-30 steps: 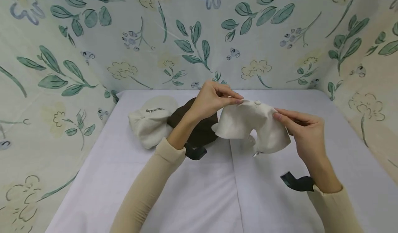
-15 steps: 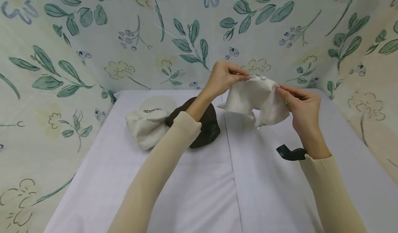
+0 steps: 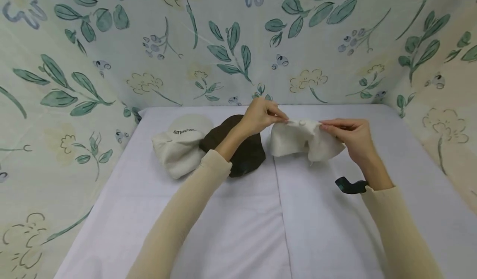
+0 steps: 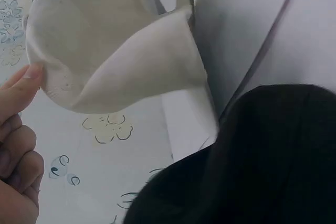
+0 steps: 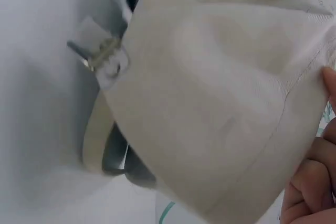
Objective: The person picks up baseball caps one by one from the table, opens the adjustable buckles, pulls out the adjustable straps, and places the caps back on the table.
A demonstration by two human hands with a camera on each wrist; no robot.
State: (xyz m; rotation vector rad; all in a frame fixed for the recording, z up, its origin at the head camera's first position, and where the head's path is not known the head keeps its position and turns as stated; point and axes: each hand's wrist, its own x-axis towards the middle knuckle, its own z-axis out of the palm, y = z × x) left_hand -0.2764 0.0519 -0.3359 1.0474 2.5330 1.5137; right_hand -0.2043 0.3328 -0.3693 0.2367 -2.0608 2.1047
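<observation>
A cream baseball cap (image 3: 288, 140) hangs between my two hands, its crown button on top and its rear opening toward me. On the left side of the crown, my left hand (image 3: 261, 115) pinches the fabric between thumb and fingers. My right hand (image 3: 352, 138) pinches the other side of the crown. From the right wrist, a metal strap buckle (image 5: 105, 53) shows at the cap's lower edge. The cap's brim is hidden in the head view. Whether its lower edge touches the table, I cannot tell.
Left of the held cap lies a dark brown cap (image 3: 247, 155), partly behind my left forearm. A cream cap with dark lettering (image 3: 182, 146) sits beside it, their edges meeting. All are over a white-covered table (image 3: 238, 229), with a floral cloth (image 3: 179, 43) behind.
Both hands raised the cream cap by half a second ago, then lowered it again toward the table. They keep their pinch. The other two caps stay in place.
</observation>
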